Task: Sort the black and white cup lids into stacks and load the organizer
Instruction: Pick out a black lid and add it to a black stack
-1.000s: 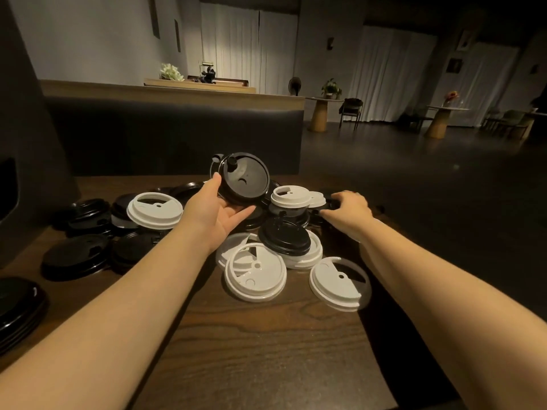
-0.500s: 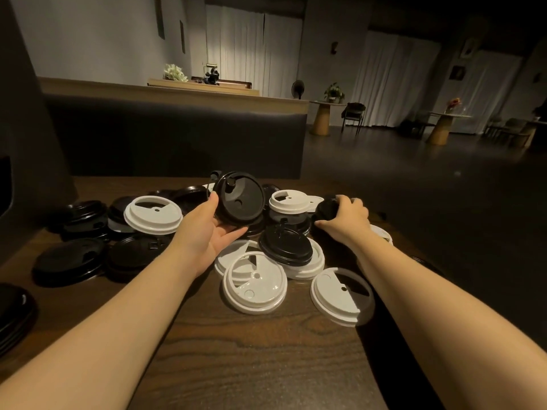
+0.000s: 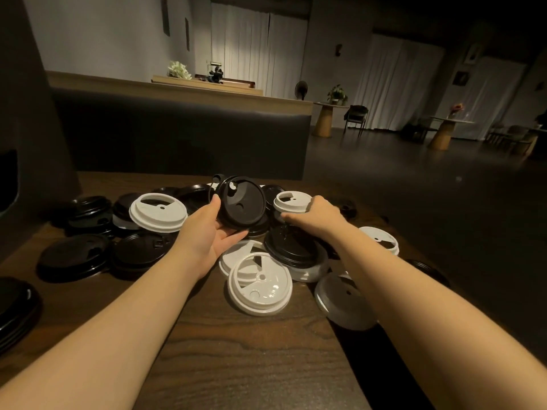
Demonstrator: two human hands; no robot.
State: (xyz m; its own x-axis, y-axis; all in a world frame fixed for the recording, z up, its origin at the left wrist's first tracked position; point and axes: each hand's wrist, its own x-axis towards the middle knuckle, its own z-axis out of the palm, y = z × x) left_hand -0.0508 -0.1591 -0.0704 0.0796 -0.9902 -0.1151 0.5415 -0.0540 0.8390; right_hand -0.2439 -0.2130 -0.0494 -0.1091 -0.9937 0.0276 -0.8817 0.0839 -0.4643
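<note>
The left hand [image 3: 207, 235] holds a black lid [image 3: 241, 202] tilted up on edge above the pile, thumb on its left rim and fingers beneath its lower rim; the lid's underside faces the camera and its small stopper tab sits at the upper left. The right hand [image 3: 318, 216] reaches palm-down into the far right of the pile, fingers curled over a dark lid there; whether it grips that lid cannot be told. Lids lie scattered on the dark wooden counter [image 3: 236, 365]. White lids clearly visible number about seven: one at far left of centre [image 3: 158, 213], top up with its opening toward the far side; one small lid [image 3: 291, 201] just beside the right hand; one at the right edge [image 3: 380, 238]; one near the centre [image 3: 260, 287], lying on another white lid [image 3: 233, 255] just beyond it; one at the near right [image 3: 343, 301]; and one under the black lid [image 3: 291, 247] at centre. Black lids are too dark and overlapped to count exactly: two lie flat at the left [image 3: 74, 255], [image 3: 140, 251], with more behind them, and a stack of black lids [image 3: 13, 306] sits at the near left edge. A dark padded bench back [image 3: 177, 134] stands beyond the counter.
</note>
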